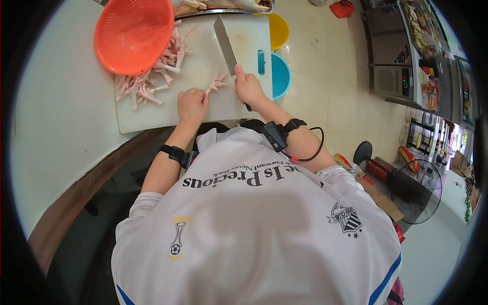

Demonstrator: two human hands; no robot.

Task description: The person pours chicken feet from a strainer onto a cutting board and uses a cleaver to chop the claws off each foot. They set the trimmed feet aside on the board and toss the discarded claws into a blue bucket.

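My right hand (249, 89) is closed around the handle of a cleaver (225, 44), whose broad blade points away from me over the white cutting board (203, 43). A pale chicken foot (217, 83) lies on the board between my hands, its toes spread toward the blade. My left hand (192, 105) rests on the board with its fingers curled round the leg end of that foot. To the left of my left hand is a pile of chicken feet (145, 90), partly covered by an orange plastic colander (133, 35).
A metal tray (226, 10) holding pale poultry stands at the board's far edge. Beyond the board's right side are a yellow basin (278, 31) and a blue basin (281, 76). A refrigerated counter (390, 81) and a black fan (417, 190) stand farther right.
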